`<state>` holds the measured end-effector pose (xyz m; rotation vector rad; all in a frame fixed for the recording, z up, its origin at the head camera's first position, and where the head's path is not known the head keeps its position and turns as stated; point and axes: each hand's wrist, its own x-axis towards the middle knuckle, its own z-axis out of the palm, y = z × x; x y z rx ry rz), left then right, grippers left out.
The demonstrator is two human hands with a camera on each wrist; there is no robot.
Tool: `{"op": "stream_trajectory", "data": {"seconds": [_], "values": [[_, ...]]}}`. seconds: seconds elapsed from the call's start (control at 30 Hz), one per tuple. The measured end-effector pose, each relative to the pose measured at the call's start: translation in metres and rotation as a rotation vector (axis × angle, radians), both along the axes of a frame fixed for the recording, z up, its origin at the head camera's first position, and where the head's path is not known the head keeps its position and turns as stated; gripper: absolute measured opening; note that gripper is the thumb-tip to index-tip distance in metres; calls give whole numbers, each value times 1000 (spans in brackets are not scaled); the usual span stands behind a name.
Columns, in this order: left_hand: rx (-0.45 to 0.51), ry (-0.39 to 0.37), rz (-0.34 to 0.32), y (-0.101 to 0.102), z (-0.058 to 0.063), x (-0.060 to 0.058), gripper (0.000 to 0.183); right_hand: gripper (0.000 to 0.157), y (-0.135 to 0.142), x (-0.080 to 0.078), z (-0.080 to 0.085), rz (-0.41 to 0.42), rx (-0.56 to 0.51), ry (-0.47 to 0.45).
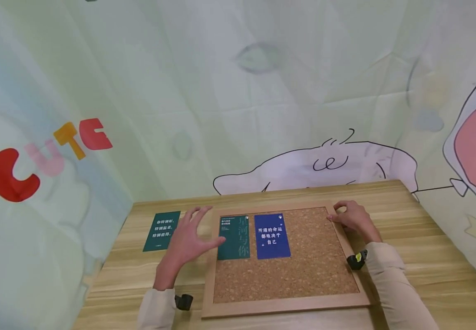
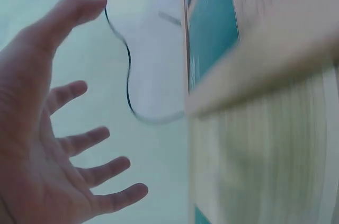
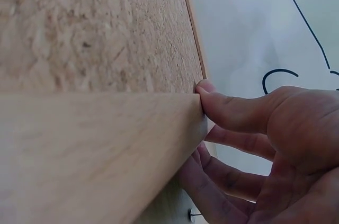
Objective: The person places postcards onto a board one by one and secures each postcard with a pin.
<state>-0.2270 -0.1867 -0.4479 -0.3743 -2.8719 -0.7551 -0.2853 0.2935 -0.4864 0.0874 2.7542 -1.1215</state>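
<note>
A wood-framed cork board point(image 1: 304, 282) lies on the table. Pinned to its upper left are a green card point(image 1: 233, 238) and, beside it, a blue card point(image 1: 272, 236), both with white writing. My right hand point(image 1: 355, 219) grips the frame's far right corner, thumb on top and fingers round the outer side in the right wrist view. Above the table by the board's left edge, my left hand point(image 1: 190, 238) is raised with fingers spread and nothing in them. Partly behind that hand lies another green card point(image 1: 161, 231) on the table.
The wooden table point(image 1: 118, 275) meets a printed cloth backdrop point(image 1: 180, 105) at its back and left. A small metallic pin-like thing point(image 3: 192, 214) shows below the frame in the right wrist view. Each wrist wears a black camera.
</note>
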Motion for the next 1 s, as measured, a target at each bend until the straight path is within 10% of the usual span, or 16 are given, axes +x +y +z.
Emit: {"op": "stream_trajectory", "data": {"seconds": [0.47,1.0], "values": [[52,-168,476,-92,-36,-16,109,55,0,3,0,7,-57,-14],[84,-290,552,-99,-54,-17,115,59,1,5,-2,9,-71,-21]]}}
